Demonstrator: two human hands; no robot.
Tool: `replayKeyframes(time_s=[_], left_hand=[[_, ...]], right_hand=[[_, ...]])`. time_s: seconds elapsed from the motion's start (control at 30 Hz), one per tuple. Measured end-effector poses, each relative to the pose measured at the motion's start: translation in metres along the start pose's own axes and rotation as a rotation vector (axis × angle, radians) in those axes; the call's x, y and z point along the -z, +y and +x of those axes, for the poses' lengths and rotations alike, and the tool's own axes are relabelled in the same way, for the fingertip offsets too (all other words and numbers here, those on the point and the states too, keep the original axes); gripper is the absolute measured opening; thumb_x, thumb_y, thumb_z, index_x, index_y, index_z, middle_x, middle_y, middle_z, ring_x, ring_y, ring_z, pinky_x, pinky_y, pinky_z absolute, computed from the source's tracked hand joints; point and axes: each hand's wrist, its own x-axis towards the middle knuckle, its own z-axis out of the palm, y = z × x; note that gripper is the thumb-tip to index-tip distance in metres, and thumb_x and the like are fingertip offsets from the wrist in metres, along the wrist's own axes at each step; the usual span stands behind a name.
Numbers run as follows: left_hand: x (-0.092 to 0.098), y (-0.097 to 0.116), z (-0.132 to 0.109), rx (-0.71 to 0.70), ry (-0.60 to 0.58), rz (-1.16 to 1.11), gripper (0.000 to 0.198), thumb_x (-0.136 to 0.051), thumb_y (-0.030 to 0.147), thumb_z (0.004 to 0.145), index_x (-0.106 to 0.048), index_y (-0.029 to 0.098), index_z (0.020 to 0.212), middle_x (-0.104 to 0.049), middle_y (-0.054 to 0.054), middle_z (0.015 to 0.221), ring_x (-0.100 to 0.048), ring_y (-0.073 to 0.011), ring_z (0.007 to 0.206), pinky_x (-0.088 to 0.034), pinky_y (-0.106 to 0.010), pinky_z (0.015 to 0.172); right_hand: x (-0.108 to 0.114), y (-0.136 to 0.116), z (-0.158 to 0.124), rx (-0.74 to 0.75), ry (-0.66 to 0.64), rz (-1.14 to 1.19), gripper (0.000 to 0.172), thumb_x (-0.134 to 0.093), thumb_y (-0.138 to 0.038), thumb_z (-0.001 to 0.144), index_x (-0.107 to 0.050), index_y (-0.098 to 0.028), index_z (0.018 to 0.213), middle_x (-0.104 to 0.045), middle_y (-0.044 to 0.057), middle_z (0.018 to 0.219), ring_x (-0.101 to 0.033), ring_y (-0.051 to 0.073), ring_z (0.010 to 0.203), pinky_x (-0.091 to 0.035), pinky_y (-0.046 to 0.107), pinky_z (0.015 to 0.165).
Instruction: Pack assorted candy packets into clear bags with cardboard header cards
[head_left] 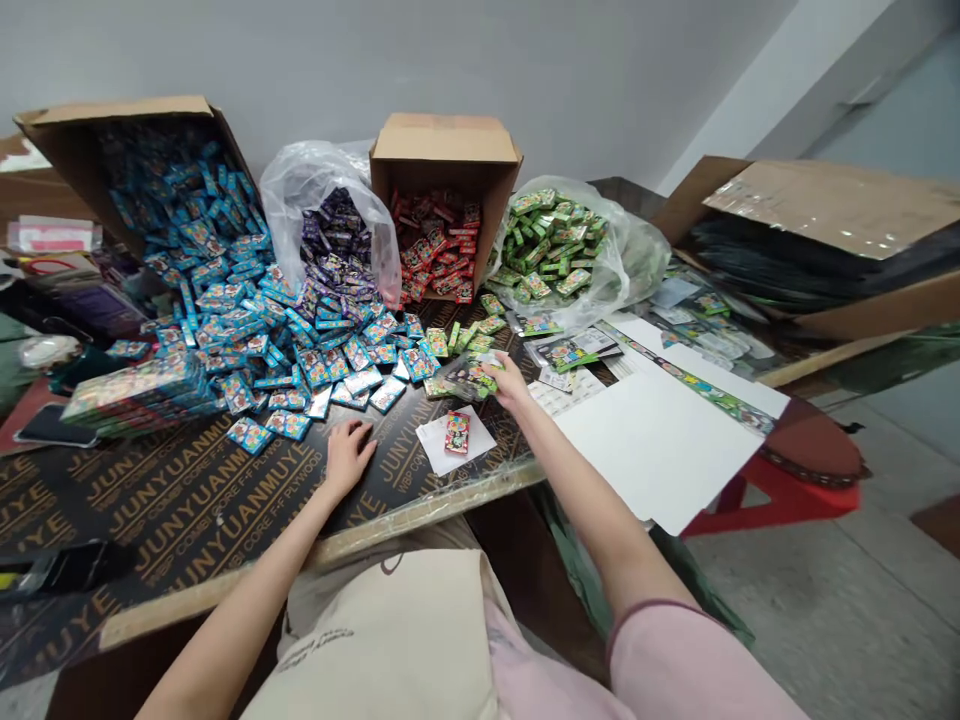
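The right hand's (508, 384) fingers pinch a packet (463, 376); the left hand's (348, 458) lie loosely spread. The red box (457, 433) lies between, nearer the right, long axis toward the tabletop's (225, 510) front edge.

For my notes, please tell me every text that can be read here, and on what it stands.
"JUNYUANMUYE": black tabletop, repeated.
"WBP COMBI CORE F-F PLYWOOD": same black tabletop, smaller print.
Cream apron: print too blurred to read surely.
Small coloured boxes and printed cards: lettering too small or blurred.
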Motion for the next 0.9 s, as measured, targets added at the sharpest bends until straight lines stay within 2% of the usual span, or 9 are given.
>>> replayKeyframes(time_s=[0.17, 0.23, 0.3, 0.4, 0.5, 0.6, 0.7, 0.8, 0.9], left_hand=[[-0.013, 0.043, 0.017, 0.269, -0.042, -0.428, 0.045, -0.053, 0.054, 0.083, -0.071, 0.013, 0.086, -0.071, -0.01, 0.083, -0.067, -0.0206, 0.078, -0.054, -0.031, 0.069], [-0.015, 0.054, 0.024, 0.465, -0.031, -0.725, 0.041, -0.066, 0.051, 0.076, -0.069, 0.011, 0.083, -0.071, -0.01, 0.076, -0.067, -0.0168, 0.064, -0.053, -0.025, 0.057], [-0.01, 0.055, 0.03, 0.562, 0.022, -0.873, 0.036, -0.077, 0.043, 0.067, -0.065, 0.01, 0.078, -0.07, -0.008, 0.069, -0.066, -0.0141, 0.055, -0.051, -0.022, 0.051], [0.011, 0.042, 0.035, 0.578, 0.133, -0.875, 0.033, -0.081, 0.035, 0.064, -0.06, 0.011, 0.072, -0.065, -0.004, 0.058, -0.063, -0.0116, 0.047, -0.049, -0.019, 0.046], [0.033, 0.026, 0.034, 0.573, 0.192, -0.867, 0.031, -0.081, 0.032, 0.062, -0.06, 0.011, 0.07, -0.063, -0.001, 0.054, -0.059, -0.0097, 0.041, -0.045, -0.017, 0.04], [0.044, 0.019, 0.031, 0.545, 0.168, -0.857, 0.031, -0.084, 0.03, 0.058, -0.062, 0.01, 0.069, -0.064, -0.001, 0.053, -0.057, -0.0103, 0.038, -0.043, -0.018, 0.038], [0.044, 0.019, 0.03, 0.517, 0.134, -0.847, 0.032, -0.086, 0.027, 0.053, -0.062, 0.01, 0.064, -0.062, -0.001, 0.049, -0.057, -0.0119, 0.038, -0.043, -0.019, 0.038], [0.042, 0.02, 0.031, 0.508, 0.137, -0.853, 0.032, -0.087, 0.025, 0.052, -0.062, 0.009, 0.063, -0.061, -0.001, 0.048, -0.056, -0.0118, 0.036, -0.042, -0.019, 0.038], [0.044, 0.017, 0.037, 0.531, 0.18, -0.891, 0.032, -0.085, 0.027, 0.059, -0.06, 0.009, 0.066, -0.06, -0.001, 0.049, -0.06, -0.0137, 0.04, -0.045, -0.02, 0.04]], right_hand=[[-0.071, 0.021, -0.062, -0.008, -0.118, 0.181, 0.056, -0.052, -0.03, 0.085, -0.033, -0.03, 0.138, -0.065, 0.001, 0.095, -0.061, 0.01, 0.058, -0.057, 0.027, 0.051], [-0.093, 0.023, -0.085, 0.021, -0.24, 0.238, 0.059, -0.053, -0.034, 0.086, -0.031, -0.032, 0.14, -0.066, 0.0, 0.092, -0.061, 0.01, 0.056, -0.055, 0.025, 0.05], [-0.105, 0.021, -0.102, 0.009, -0.426, 0.149, 0.062, -0.052, -0.04, 0.087, -0.027, -0.03, 0.144, -0.068, 0.0, 0.081, -0.061, 0.012, 0.051, -0.052, 0.024, 0.047], [-0.109, 0.015, -0.111, 0.029, -0.653, -0.223, 0.067, -0.05, -0.05, 0.088, -0.03, -0.023, 0.146, -0.064, 0.0, 0.062, -0.059, 0.016, 0.045, -0.049, 0.027, 0.045], [-0.11, 0.009, -0.105, 0.401, -0.514, -0.591, 0.062, -0.058, -0.055, 0.082, -0.053, -0.018, 0.132, -0.067, 0.007, 0.072, -0.066, 0.024, 0.066, -0.053, 0.037, 0.064], [-0.118, -0.001, -0.088, 0.821, -0.349, -0.805, 0.071, -0.071, -0.054, 0.071, -0.056, -0.019, 0.131, -0.06, 0.018, 0.122, -0.053, 0.035, 0.117, -0.042, 0.049, 0.097], [-0.134, -0.013, -0.067, 0.951, -0.5, -1.006, 0.098, -0.081, -0.052, 0.058, -0.041, -0.027, 0.143, -0.04, 0.016, 0.147, -0.031, 0.041, 0.135, -0.025, 0.058, 0.106], [-0.149, -0.024, -0.043, 0.94, -0.66, -0.996, 0.091, -0.087, -0.044, 0.049, -0.054, -0.027, 0.132, -0.056, 0.014, 0.131, -0.044, 0.038, 0.124, -0.026, 0.055, 0.104], [-0.157, -0.035, -0.022, 0.881, -0.632, -0.784, 0.042, -0.082, -0.036, 0.055, -0.07, -0.019, 0.093, -0.069, 0.007, 0.093, -0.06, 0.026, 0.094, -0.039, 0.041, 0.091]])
